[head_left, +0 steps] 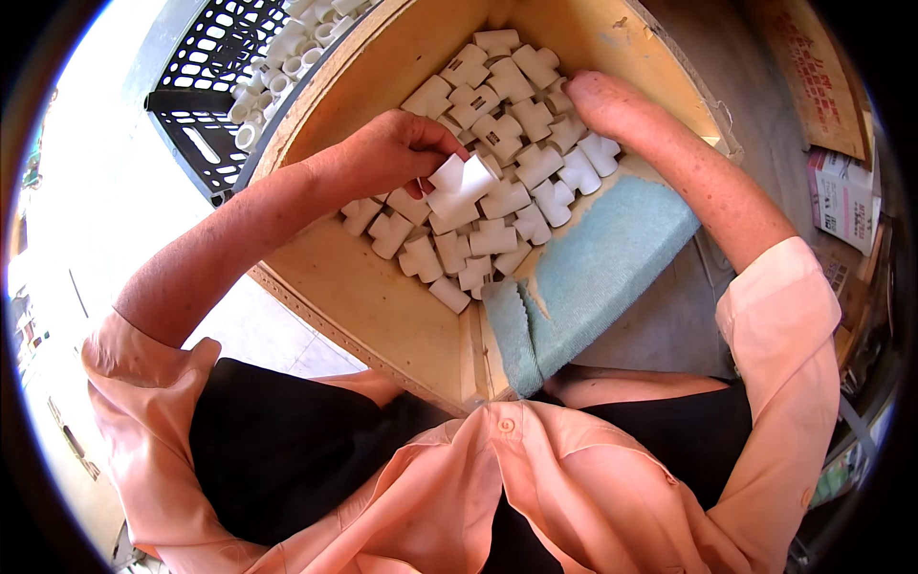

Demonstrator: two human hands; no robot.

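My left hand (406, 153) pinches a white plastic pipe tee (460, 182) between thumb and fingers, just above the pile. Below it, many more white pipe tees (492, 236) lie loosely jumbled in a deep yellowish box (354, 301), some bearing a small dark label. At the pile's far right edge rests my right hand (600, 101), bent down against the tees. Its fingers are turned away and hidden, so whether it grips one does not show.
A light blue cloth (612, 273) covers a ledge at the box's near right side. Beyond the box's left wall stands a black perforated crate (206, 91) with white fittings (273, 81). Cardboard (813, 81) and a small printed carton (843, 196) are at far right.
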